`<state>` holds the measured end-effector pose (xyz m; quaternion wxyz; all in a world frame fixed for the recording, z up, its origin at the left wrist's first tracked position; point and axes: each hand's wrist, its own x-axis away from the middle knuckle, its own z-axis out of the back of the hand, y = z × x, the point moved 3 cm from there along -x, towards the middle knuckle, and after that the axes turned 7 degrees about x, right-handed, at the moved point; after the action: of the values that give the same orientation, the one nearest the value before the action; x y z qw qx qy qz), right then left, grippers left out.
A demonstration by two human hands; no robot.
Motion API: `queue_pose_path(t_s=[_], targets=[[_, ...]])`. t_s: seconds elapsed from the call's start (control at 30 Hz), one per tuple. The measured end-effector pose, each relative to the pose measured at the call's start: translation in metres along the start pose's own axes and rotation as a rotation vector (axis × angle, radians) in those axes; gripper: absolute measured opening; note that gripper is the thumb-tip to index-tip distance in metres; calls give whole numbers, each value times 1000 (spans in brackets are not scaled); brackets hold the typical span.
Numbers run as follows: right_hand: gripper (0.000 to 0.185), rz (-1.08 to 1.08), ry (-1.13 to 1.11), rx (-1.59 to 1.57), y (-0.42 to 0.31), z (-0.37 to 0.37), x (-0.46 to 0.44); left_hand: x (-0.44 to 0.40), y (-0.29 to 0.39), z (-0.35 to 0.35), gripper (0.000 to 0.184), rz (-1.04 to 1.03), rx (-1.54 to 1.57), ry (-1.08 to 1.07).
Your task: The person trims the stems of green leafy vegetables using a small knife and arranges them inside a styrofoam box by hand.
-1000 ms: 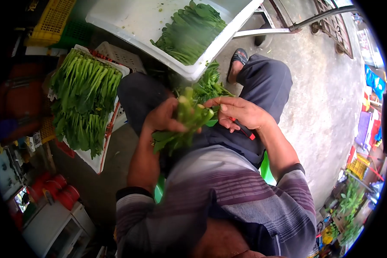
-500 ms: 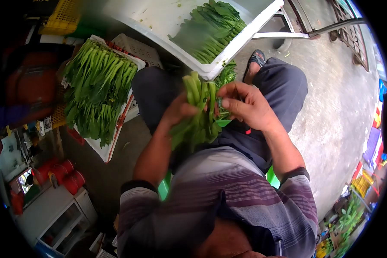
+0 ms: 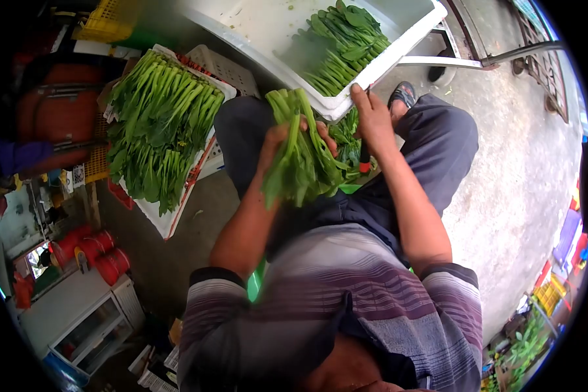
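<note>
My left hand [image 3: 276, 140] is closed around a bunch of leafy greens [image 3: 300, 160] with thick pale stems, held above my lap. The stem ends point away from me and the leaves hang toward my body. To the right, my right hand [image 3: 374, 121] is raised beside the corner of the white foam box [image 3: 336, 108], its fingers closed. A black tool handle with a red end [image 3: 364, 163] sticks out below the palm; the rest of that tool is hidden by the hand. More loose greens [image 3: 347, 140] lie low between my knees, partly covered by the bunch.
Inside the foam box, trimmed greens [image 3: 353, 42] lie in a row at the right. At left, many stacked greens [image 3: 160, 124] rest on a white foam lid [image 3: 160, 219] beside a pale crate [image 3: 225, 68]. A metal frame [image 3: 483, 62] stands at the upper right.
My right hand has moved away from the stems, up and toward the foam box corner. The bunch stays in my left hand, shifted slightly up. The view has moved a little.
</note>
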<state>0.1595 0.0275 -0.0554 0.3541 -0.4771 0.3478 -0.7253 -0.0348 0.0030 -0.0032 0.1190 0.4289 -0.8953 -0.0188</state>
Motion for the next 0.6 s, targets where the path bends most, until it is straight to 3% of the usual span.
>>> queue_pose_path(t_s=[0.07,0.13,0.27,0.3,0.43,0.5,0.6], targets=[[63,132,72,50,9,-10,-4,0,2,5,36,1,-108,1],[63,190,-54,131,2,-9,8,3,7,6,41,11,-319,21],[64,4,-347,118,-23,16,49,6,17,-18,65,-21,-760,76],[54,-22,-393,-17,-26,21,52,7,15,-17,63,-20,-703,73],[43,-77,-588,-414,-33,45,60,12,10,-26,63,28,-665,131],[40,-107,-621,-500,-28,49,65,14,11,-25,64,59,-659,109],[36,-99,-689,-463,-32,48,74,16,15,-26,47,135,-705,86]])
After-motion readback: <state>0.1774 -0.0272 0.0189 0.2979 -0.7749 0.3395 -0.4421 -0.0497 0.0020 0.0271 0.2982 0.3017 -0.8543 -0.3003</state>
